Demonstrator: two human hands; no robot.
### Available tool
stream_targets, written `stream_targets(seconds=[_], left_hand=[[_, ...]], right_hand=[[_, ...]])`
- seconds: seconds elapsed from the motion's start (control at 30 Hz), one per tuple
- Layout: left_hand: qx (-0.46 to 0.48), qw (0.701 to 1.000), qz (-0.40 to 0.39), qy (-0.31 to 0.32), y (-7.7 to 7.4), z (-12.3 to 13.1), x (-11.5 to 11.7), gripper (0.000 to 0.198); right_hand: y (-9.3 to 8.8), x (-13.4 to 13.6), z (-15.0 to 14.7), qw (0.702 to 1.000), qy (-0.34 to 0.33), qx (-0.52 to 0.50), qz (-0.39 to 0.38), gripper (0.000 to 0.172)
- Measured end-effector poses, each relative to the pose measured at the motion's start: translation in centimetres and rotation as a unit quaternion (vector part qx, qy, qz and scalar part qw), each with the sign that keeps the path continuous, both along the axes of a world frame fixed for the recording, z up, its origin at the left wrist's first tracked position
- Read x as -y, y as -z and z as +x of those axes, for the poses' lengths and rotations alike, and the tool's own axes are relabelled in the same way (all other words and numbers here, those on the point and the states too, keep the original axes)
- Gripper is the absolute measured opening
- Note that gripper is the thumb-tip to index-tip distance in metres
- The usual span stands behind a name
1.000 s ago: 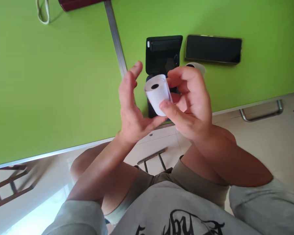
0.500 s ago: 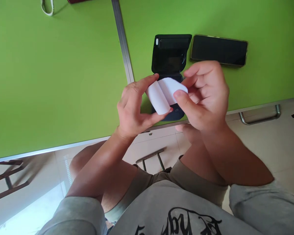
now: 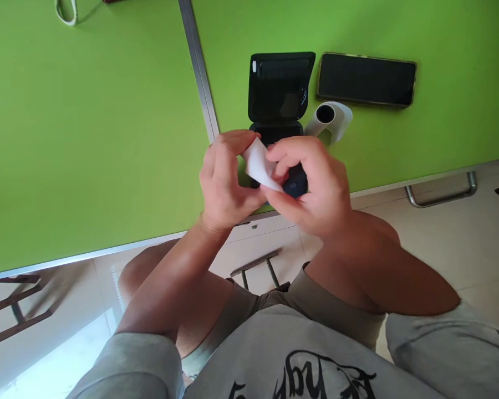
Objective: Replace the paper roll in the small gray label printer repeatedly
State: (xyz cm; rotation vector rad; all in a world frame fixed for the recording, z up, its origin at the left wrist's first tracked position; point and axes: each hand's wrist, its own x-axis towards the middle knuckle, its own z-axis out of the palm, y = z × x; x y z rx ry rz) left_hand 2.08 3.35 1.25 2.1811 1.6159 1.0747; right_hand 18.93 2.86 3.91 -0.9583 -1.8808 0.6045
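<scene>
My left hand (image 3: 224, 180) grips a small roll of white paper (image 3: 260, 165) between thumb and fingers, over the front of a black device. My right hand (image 3: 316, 180) has closed in from the other side, with its thumb and fingers pinching the same paper. Beneath both hands sits the black device (image 3: 278, 91), its lid tipped back. A power mark shows on its front part, while much of its inside is hidden by the hands. Just behind my right hand, a second white paper roll (image 3: 336, 119) with a dark core opening lies with its end loose.
A phone (image 3: 366, 80) lies face up to the right of the device. The green table (image 3: 108, 138) has a metal strip (image 3: 199, 72) running across it. A white cord loop (image 3: 67, 14) is at the far left. Stools stand below the table edge.
My right hand has moved left and inward onto the paper, close against my left hand. The paper's spread loose flap is no longer stretched rightward, and the second roll has come into view.
</scene>
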Motion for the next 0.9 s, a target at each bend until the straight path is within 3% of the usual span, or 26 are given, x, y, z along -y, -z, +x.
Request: stream_targets(seconds=[0.13,0.3,0.47,0.6,0.73,0.8,0.9], left_hand=[[0.024,1.000,0.011,-0.001,0.5,0.0,-0.3,0.075],[-0.010,0.999,-0.041,0.026,0.3,-0.1,-0.2,0.073],[0.081,0.988,0.064,0.111,0.8,-0.3,-0.4,0.055],[0.090,0.985,0.019,0.149,0.5,-1.3,-0.8,0.075],[0.047,0.991,-0.022,0.123,0.3,-2.5,-0.9,0.074],[0.021,0.987,-0.070,0.144,0.5,-2.9,-0.8,0.089],[-0.032,0.973,-0.124,0.193,0.6,-3.3,-0.8,0.109]], right_hand=[[0.4,-0.4,-0.1,0.996,-0.061,-0.063,-0.027,0.038],[0.6,-0.4,-0.2,0.993,-0.001,-0.096,-0.064,0.030],[0.5,-0.6,-0.6,0.998,-0.011,-0.060,-0.035,0.037],[0.7,-1.5,0.2,0.988,0.006,-0.154,-0.018,0.032],[1.3,-2.9,1.0,0.936,0.026,-0.336,-0.101,0.025],[1.7,-3.3,1.1,0.936,0.055,-0.328,-0.118,0.028],[2.5,-3.4,1.0,0.965,0.086,-0.239,-0.072,0.036]])
